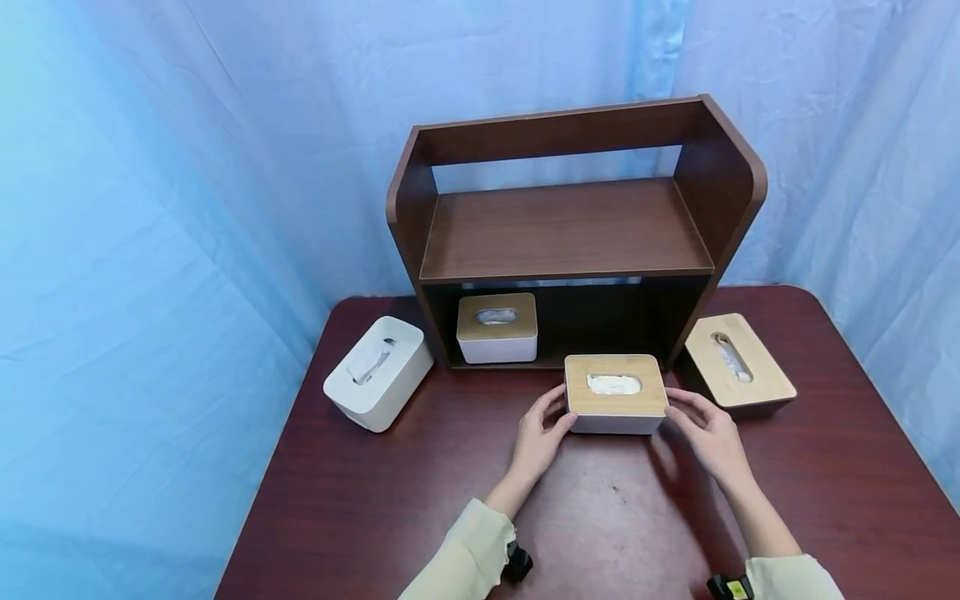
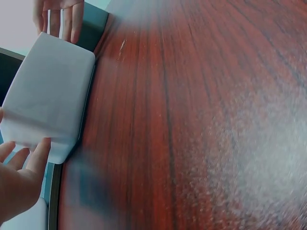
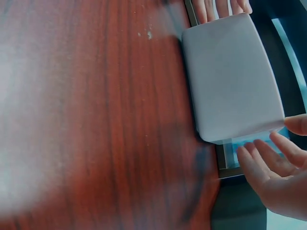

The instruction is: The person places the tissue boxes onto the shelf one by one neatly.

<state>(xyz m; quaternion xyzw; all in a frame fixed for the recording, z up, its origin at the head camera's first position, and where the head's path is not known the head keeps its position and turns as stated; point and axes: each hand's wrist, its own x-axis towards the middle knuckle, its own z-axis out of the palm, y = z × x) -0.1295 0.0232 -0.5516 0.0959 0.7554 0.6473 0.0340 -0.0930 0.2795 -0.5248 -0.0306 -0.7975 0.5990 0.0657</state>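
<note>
Both hands hold a tissue box point(image 1: 615, 423) with a pale wooden lid and white sides, one hand at each short end. It is in front of the shelf's lower opening, close over the table. At the left end, the left hand point(image 1: 537, 439) has its thumb at the front corner and its fingers along the side. My right hand point(image 1: 708, 433) grips the opposite end the same way, its thumb at the box's corner in the right wrist view. White tissue shows in the lid's oval slot. The box's white side point(image 2: 50, 88) fills much of the left wrist view.
A brown two-tier shelf point(image 1: 566, 229) stands at the table's back. Inside its lower left is a smaller wood-lidded tissue box point(image 1: 497, 349). An all-white tissue box point(image 1: 401, 383) sits left of the shelf, a dark-sided, wood-lidded one point(image 1: 761, 371) right. Blue curtains point(image 1: 225, 167) hang behind.
</note>
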